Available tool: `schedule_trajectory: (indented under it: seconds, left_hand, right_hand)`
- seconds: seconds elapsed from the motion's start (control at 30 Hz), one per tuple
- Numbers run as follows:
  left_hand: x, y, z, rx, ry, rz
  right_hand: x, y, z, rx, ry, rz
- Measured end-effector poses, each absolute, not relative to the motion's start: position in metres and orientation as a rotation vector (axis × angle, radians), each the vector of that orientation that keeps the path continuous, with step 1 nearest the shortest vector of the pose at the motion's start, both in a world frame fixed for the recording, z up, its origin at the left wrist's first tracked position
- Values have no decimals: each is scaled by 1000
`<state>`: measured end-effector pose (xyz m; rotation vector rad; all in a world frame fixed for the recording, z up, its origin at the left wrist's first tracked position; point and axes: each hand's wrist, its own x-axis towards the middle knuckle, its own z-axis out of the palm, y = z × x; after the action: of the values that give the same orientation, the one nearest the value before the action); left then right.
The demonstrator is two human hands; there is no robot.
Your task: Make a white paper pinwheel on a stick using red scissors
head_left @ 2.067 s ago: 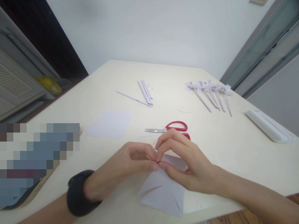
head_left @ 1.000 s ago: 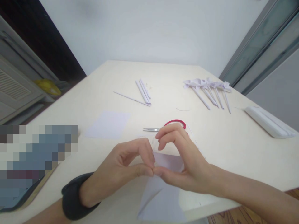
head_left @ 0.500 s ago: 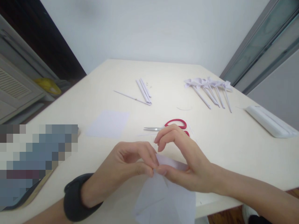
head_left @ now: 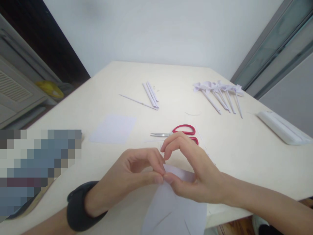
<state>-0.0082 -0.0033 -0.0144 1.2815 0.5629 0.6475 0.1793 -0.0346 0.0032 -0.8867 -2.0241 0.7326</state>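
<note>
A white sheet of paper (head_left: 176, 209) with cut slits in it hangs below my fingers at the table's near edge. My left hand (head_left: 144, 166) pinches its top corner between thumb and fingertips and wears a dark band at the wrist. The thumb of my right hand (head_left: 193, 166) presses the same corner, its tip meeting the left fingertips. Two right fingers arch above, apart from the paper; any others are hidden. Just beyond the right hand lie scissors (head_left: 184, 128) with red handles, blades pointing left.
A flat white paper (head_left: 113, 129) lies on the table's left. Farther back are rolled paper sticks (head_left: 150, 94) and a thin stick (head_left: 138, 102). Several paper pinwheels (head_left: 217, 89) rest at the back right, near a white plastic-wrapped pack (head_left: 283, 127). Thin paper strips lie around the scissors.
The hanging sheet has shifted and turned slightly, and its slits show more plainly. Both hands keep nearly the same place, fingertips still together at the corner.
</note>
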Motion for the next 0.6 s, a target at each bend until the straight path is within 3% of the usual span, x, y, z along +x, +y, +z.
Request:
schedule_trajectory:
  seconds: [0.6]
  left_hand:
    - [-9, 1, -13, 1450, 648, 714]
  right_hand:
    - [185, -26, -1, -941, -2039, 677]
